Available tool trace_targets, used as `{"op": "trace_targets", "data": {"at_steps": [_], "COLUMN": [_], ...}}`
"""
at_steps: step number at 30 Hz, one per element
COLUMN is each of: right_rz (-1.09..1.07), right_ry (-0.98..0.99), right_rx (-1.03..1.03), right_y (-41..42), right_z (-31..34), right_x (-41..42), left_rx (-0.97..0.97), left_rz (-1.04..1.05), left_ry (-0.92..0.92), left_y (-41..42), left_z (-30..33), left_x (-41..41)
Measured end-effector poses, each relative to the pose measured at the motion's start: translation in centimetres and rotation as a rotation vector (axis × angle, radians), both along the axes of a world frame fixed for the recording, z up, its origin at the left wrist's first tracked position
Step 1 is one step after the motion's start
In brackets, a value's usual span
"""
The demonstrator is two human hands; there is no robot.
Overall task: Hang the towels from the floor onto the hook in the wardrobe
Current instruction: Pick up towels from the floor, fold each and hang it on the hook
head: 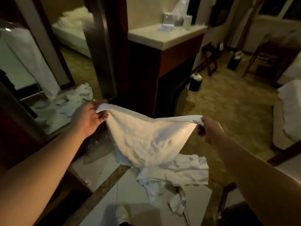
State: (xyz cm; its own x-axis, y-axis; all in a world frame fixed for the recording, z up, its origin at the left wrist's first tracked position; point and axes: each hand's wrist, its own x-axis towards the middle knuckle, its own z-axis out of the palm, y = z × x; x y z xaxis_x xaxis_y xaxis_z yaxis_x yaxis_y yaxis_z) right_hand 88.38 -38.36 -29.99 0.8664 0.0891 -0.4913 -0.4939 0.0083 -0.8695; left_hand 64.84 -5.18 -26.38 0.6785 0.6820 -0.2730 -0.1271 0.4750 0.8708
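Clearly, both hands are holding one white towel (pixel 146 141) up in the air above the floor. The left hand (pixel 88 117) is pinching one top corner, and the right hand (pixel 210 130) is gripping the other corner with curled fingers. Its top edge is running left to right between them, while the body is sagging downward. Below it, more white towels (pixel 175 175) are lying crumpled on the floor. No writing is readable anywhere. A dark wooden cabinet (pixel 162 62) is standing behind.
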Motion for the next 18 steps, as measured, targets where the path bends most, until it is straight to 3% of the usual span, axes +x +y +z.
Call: {"op": "trace_targets", "data": {"at_steps": [10,18], "right_rz": [0.215,0.320], "right_ry": [-0.053,-0.066], "right_rx": [0.157,0.297], "right_y": [9.7,17.6], "right_z": [13.8,18.1], "right_x": [-12.0,-27.7], "left_rx": [0.457,0.717], "left_rz": [0.152,0.348], "left_ry": [-0.003,0.263], "left_y": [2.8,5.4], "left_z": [13.7,16.7], "left_x": [-20.4,-41.3]}}
